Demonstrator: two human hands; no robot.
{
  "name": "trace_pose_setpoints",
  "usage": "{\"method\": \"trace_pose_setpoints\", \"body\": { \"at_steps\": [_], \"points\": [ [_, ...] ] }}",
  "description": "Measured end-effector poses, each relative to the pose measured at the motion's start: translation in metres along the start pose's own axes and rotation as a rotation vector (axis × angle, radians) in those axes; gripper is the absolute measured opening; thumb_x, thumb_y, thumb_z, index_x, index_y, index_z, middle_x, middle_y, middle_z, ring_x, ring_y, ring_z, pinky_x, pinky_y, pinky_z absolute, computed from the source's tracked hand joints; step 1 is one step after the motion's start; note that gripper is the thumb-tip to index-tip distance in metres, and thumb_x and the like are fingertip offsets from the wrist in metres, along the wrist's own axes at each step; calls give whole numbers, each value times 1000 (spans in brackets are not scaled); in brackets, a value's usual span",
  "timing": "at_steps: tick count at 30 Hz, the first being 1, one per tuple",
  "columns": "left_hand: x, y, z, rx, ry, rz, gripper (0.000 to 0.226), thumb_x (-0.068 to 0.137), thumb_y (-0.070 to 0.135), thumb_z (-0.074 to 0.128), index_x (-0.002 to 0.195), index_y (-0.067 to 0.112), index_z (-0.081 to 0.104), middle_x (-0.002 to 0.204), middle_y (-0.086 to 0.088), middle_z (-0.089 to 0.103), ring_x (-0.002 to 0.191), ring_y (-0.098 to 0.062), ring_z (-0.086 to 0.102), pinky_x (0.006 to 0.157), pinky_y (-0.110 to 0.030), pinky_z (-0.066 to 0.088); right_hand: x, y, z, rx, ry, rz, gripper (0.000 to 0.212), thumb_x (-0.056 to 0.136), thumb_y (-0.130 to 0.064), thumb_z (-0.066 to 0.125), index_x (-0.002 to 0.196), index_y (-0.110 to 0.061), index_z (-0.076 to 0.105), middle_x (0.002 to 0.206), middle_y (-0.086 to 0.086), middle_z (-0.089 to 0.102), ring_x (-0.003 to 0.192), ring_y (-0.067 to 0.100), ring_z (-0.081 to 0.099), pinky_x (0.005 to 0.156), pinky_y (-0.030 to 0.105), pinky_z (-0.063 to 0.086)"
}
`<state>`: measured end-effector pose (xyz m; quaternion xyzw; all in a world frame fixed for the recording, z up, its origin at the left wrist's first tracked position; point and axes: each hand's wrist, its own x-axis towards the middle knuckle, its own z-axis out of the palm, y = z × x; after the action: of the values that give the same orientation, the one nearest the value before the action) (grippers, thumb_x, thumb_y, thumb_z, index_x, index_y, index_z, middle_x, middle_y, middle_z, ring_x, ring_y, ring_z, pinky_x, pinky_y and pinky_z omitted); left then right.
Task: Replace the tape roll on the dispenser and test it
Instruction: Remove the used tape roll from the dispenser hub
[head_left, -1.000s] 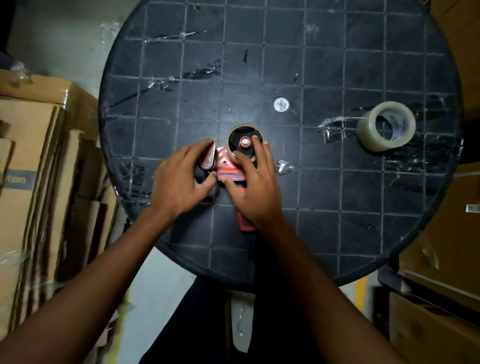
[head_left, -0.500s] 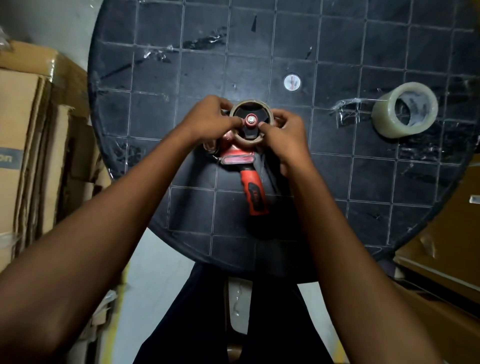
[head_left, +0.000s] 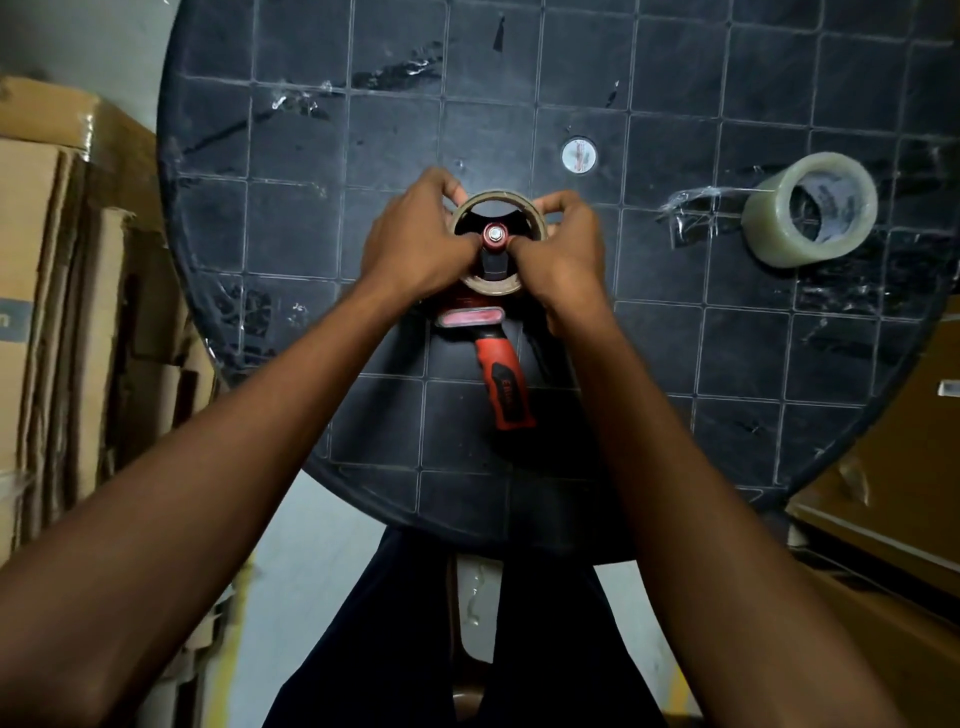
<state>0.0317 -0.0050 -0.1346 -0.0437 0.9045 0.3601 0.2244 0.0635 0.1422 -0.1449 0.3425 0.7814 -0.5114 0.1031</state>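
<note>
A red tape dispenser (head_left: 506, 387) lies on its side on the round black table (head_left: 675, 364), its handle toward me. An empty brown cardboard core (head_left: 496, 200) sits around the dispenser's red hub. My left hand (head_left: 415, 249) grips the core's left side, fingers over the rim and thumb by the hub. My right hand (head_left: 563, 249) grips its right side the same way. A full roll of clear tape (head_left: 779, 236) lies on its side at the table's right, with a loose crumpled tail stuck to the table.
Flattened cardboard boxes (head_left: 62, 291) stand stacked to the left of the table. More cartons (head_left: 893, 499) sit at the lower right. A small white round disc (head_left: 579, 155) is set in the table's middle. Scraps of clear tape cling to the tabletop.
Both hands moved up from the dispenser's body onto the cardboard core, one on each side. The handle, covered before, now shows.
</note>
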Motion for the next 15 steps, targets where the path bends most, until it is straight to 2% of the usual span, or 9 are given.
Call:
{"method": "trace_pose_setpoints", "body": {
  "at_steps": [3,6,9,11,12,14,15],
  "points": [
    [-4,-4,-3,-90,21,74,37,69,41,73,103,35,61,89,0,73,87,-27,73,84,-48,62,-1,2,-1,11,-8,-27,36,80,-10,79,88,-34,54,91,3,73,83,23,75,69,36,61],
    [-6,-11,-5,-250,51,172,35,83,55,73,106,28,72,98,-8,78,89,-26,75,84,-45,62,0,4,-5,156,-32,-19,25,77,-25,84,89,-34,63,80,1,72,75,22,77,73,44,66],
    [-10,-15,-4,-414,93,238,51,101,56,52,104,13,78,94,-10,79,88,-19,73,85,-45,58,-4,0,-12,324,-30,-71,17,85,-40,80,85,-25,72,75,5,71,67,18,67,71,41,58],
    [-10,-17,-1,-458,120,209,59,105,54,44,105,7,79,95,-17,80,91,-27,77,86,-48,60,-3,-4,-17,429,-17,-90,20,94,-36,74,80,-22,72,69,-2,68,69,19,61,70,41,52],
    [-9,-19,1,-445,132,210,50,104,51,48,104,12,80,97,-13,81,93,-27,78,88,-49,60,1,-8,-20,453,7,-83,23,97,-36,71,78,-23,70,66,-5,67,69,21,61,69,43,53],
    [-7,-21,4,-347,137,260,21,99,39,64,107,27,80,103,1,81,100,-16,77,95,-46,61,19,-13,-24,444,76,-46,27,95,-43,68,71,-30,67,67,-1,66,68,28,64,68,55,58],
    [-6,-22,5,-287,132,289,18,96,32,70,110,28,80,107,3,80,104,-12,75,99,-41,60,30,-17,-27,411,108,-32,26,92,-46,67,69,-33,66,69,0,67,67,30,66,69,61,60]
  ]
}}
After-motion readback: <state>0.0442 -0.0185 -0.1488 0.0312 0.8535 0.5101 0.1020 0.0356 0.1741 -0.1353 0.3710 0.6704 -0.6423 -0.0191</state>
